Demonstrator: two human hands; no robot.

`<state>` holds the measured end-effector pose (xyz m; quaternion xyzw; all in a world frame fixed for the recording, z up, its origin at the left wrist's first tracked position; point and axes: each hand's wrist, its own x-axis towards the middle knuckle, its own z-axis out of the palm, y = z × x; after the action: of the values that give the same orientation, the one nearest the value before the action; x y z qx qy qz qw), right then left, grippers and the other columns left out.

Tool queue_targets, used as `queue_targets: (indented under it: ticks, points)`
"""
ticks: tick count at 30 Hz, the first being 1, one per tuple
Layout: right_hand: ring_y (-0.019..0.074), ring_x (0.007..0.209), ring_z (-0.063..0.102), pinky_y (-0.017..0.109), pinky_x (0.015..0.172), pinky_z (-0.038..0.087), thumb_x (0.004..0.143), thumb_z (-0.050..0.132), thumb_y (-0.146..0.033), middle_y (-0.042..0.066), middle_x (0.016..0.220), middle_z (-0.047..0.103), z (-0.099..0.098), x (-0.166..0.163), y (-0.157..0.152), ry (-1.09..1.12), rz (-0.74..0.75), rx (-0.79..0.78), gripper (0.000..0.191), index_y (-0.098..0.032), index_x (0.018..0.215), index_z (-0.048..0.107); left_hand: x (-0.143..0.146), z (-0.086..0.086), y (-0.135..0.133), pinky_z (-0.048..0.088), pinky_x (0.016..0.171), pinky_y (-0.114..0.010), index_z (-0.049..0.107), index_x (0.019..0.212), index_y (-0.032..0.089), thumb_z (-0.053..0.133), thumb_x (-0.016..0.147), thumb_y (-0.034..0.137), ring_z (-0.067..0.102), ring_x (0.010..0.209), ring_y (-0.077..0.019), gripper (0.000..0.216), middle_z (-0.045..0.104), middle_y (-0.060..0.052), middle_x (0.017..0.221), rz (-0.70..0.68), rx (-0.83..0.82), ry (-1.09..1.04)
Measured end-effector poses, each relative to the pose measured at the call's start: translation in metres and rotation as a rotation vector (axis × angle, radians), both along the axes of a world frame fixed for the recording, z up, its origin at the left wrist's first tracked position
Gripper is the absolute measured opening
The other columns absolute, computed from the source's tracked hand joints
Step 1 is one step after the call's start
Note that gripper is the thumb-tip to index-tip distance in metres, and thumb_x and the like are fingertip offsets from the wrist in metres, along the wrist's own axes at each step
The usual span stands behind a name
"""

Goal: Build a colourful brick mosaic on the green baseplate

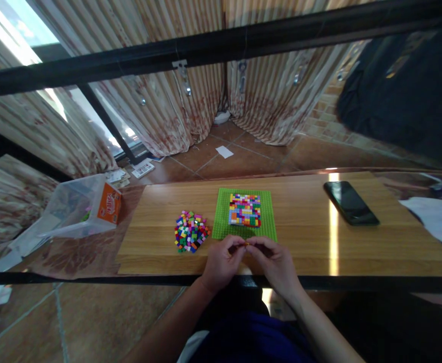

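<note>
My left hand (223, 259) and my right hand (277, 261) meet at the front edge of a green studded baseplate (267, 209). Thumb and forefinger of each are closed in a pinch around a tiny orange-yellow toy brick (247, 244), mostly hidden by the fingertips. On the baseplate, just beyond my hands, sits a roughly square patch of tightly packed multicoloured bricks (244, 209). A loose pile of small mixed-colour bricks (191, 232) lies on the wood left of the baseplate, close to my left hand.
A black smartphone (351, 203) lies on the wooden tabletop (296, 212) to the right. At the left stands a clear plastic box (77, 209) with an orange label. White crumpled paper (435, 218) is at the far right. A dark metal bar (206, 45) crosses above, before curtains.
</note>
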<state>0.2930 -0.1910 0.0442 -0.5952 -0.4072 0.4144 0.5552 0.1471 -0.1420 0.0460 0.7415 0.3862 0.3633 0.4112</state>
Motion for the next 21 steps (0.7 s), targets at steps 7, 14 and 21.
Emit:
queue_targets:
  ticks: [7,14,21]
  points:
    - [0.0153,0.066,0.063,0.032,0.065,0.056,0.071,0.080,-0.050,0.002,0.074,0.071,0.004,0.033,0.016,0.120,-0.240,-0.002,0.034,-0.024,0.093,0.076,0.012,0.004,0.034,0.056,0.095,-0.038,0.056,0.125,0.018,0.064,0.089,0.025,0.067,0.101,-0.0197,0.037,0.066,-0.010,0.119,0.166,0.189,0.119]
    - [0.0152,0.069,0.066,0.034,0.069,0.059,0.071,0.080,-0.050,0.005,0.081,0.074,-0.003,0.044,0.023,0.282,-0.232,-0.018,0.038,-0.022,0.096,0.077,0.023,-0.016,0.056,0.038,0.118,-0.054,0.034,0.151,0.018,0.067,0.085,0.027,0.036,0.146,-0.0346,0.074,0.036,-0.019,0.156,0.075,0.192,0.374]
    - [0.0131,0.067,0.061,0.030,0.064,0.054,0.070,0.081,-0.047,0.002,0.077,0.071,-0.007,0.053,0.031,0.272,-0.253,-0.001,0.034,-0.023,0.093,0.075,0.028,-0.026,0.043,0.040,0.115,-0.055,0.028,0.156,0.021,0.059,0.090,0.021,0.039,0.145,-0.0348,0.073,0.036,-0.019,0.156,0.108,0.205,0.450]
